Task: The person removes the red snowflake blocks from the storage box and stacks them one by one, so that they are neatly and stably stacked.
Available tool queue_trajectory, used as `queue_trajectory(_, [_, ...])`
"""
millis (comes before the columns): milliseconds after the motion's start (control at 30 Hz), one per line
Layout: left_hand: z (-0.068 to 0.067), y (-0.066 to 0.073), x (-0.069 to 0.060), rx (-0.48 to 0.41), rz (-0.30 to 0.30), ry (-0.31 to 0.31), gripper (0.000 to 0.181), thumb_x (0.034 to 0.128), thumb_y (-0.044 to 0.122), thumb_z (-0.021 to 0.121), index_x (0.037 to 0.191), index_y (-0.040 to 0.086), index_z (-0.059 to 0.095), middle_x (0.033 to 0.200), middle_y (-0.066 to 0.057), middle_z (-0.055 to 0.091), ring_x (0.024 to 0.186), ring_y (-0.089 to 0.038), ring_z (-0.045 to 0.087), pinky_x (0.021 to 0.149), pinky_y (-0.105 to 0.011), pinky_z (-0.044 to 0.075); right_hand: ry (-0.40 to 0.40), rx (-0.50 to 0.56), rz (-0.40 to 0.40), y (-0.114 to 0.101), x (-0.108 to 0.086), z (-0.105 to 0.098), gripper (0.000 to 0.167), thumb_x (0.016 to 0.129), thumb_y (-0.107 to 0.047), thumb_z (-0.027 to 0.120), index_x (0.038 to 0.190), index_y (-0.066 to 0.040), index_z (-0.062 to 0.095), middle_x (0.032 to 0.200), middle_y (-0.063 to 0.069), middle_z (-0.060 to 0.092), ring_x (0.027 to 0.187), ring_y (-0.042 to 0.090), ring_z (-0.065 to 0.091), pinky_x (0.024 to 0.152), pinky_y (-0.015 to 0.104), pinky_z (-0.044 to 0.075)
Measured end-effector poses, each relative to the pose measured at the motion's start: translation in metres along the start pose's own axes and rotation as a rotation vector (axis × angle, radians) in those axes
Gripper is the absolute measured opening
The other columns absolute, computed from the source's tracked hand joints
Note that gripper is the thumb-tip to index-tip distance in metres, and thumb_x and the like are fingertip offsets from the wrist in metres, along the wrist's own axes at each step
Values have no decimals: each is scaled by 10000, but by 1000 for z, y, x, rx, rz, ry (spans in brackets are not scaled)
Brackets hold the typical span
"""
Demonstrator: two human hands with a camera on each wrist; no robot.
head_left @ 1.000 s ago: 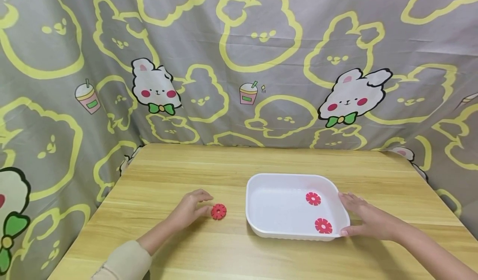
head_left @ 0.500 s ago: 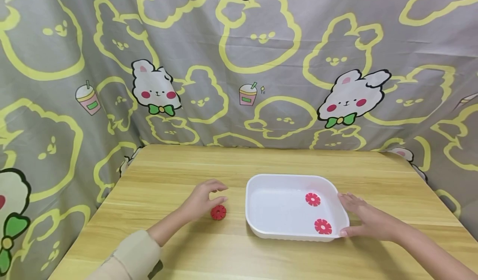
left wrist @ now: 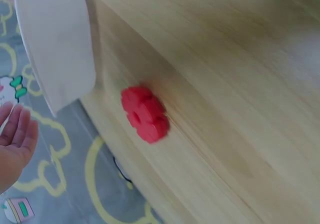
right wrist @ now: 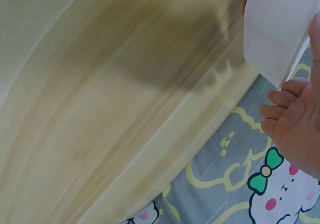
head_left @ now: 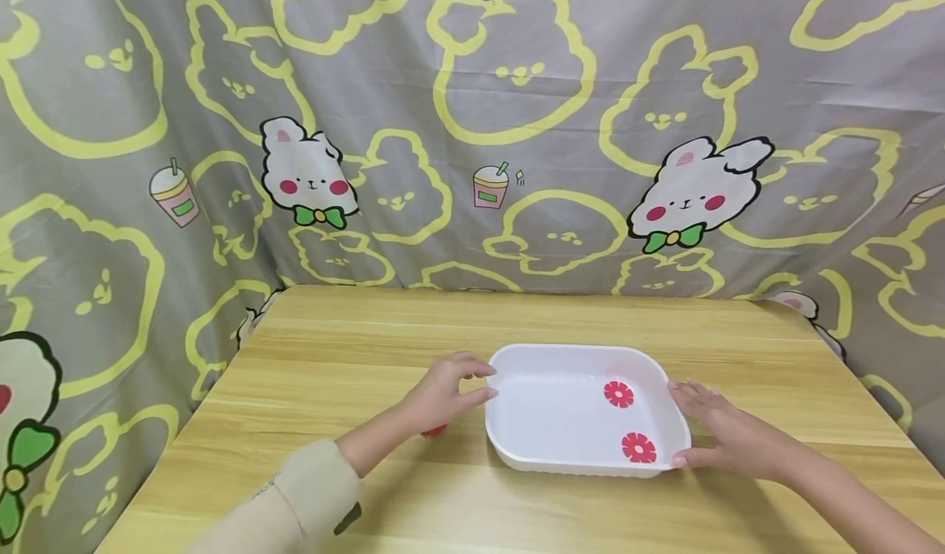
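A white plastic box (head_left: 561, 410) stands on the table with two red notched discs inside, one (head_left: 618, 394) farther back and one (head_left: 639, 447) nearer. My left hand (head_left: 443, 391) is at the box's left rim, thumb and fingers apart and holding nothing; contact with the rim is unclear. Another red notched disc (left wrist: 145, 114) lies on the table under that hand, mostly hidden by the wrist in the head view. At the box's right end, my right hand (head_left: 727, 435) rests with fingers and thumb spread along the rim, as the right wrist view also shows near the box wall (right wrist: 280, 29).
The wooden table (head_left: 399, 316) ends at a grey curtain (head_left: 413, 86) printed with yellow outlines and white rabbits, which hangs behind it and on both sides. A pale sleeve (head_left: 321, 480) covers the left forearm.
My left hand has moved right, from beside the loose red disc to the box's left rim, leaving the disc on the table. The box and right hand have stayed in place.
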State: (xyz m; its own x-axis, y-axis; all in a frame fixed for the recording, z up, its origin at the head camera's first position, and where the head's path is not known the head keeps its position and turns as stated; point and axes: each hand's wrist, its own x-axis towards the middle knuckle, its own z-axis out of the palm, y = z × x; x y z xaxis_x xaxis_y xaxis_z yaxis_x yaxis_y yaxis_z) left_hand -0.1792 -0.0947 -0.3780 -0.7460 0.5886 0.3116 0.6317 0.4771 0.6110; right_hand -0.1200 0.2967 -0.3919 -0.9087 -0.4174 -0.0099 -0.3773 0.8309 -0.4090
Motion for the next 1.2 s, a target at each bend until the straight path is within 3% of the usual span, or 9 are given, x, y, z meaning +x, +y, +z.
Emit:
queue_trajectory(267, [22,12,17,4,61,-82,262,852,135,653,1048,-38,650,987,-151,663,920,-254,611,827,-294,524,27,-47,-11,2,-2,2,963,701,-522,701,1359,97,368,1390,328,364,1252,556,312,1040,608,205])
queue_trajectory(367, [32,17,24,11,51,-118,272,855,146,656,1062,-30,648,995,-140,659,934,-228,603,851,-266,514,45,-82,-27,2,-3,4,942,713,-521,692,1362,84,375,1388,323,372,1245,550,328,1143,297,-11])
queue_trajectory(433, [39,20,28,23,51,-138,278,856,155,656,1065,-29,649,999,-134,661,941,-208,601,859,-238,504,57,-99,-39,3,-4,5,928,720,-514,691,1362,79,380,1385,321,378,1237,549,339,1005,66,-129])
queue_trajectory(500, [45,24,33,37,62,-155,277,855,158,659,1061,-27,652,1000,-130,668,947,-206,610,863,-216,499,66,-115,-51,3,-5,5,919,721,-509,693,1358,79,386,1379,320,386,1225,553,351,900,-26,-132])
queue_trajectory(867, [76,44,53,139,77,-255,299,869,213,645,1109,35,659,1058,-64,679,1000,-110,609,905,-140,447,77,-131,-60,5,-6,5,909,726,-507,693,1371,55,384,1382,318,385,1222,554,357,887,-32,-126])
queue_trajectory(1200, [98,59,67,180,69,-326,323,865,243,652,1138,69,654,1076,-22,670,1008,-66,589,904,-112,435,94,-150,-70,5,-7,4,900,719,-513,699,1368,35,401,1380,292,406,1212,546,373,891,-42,-119])
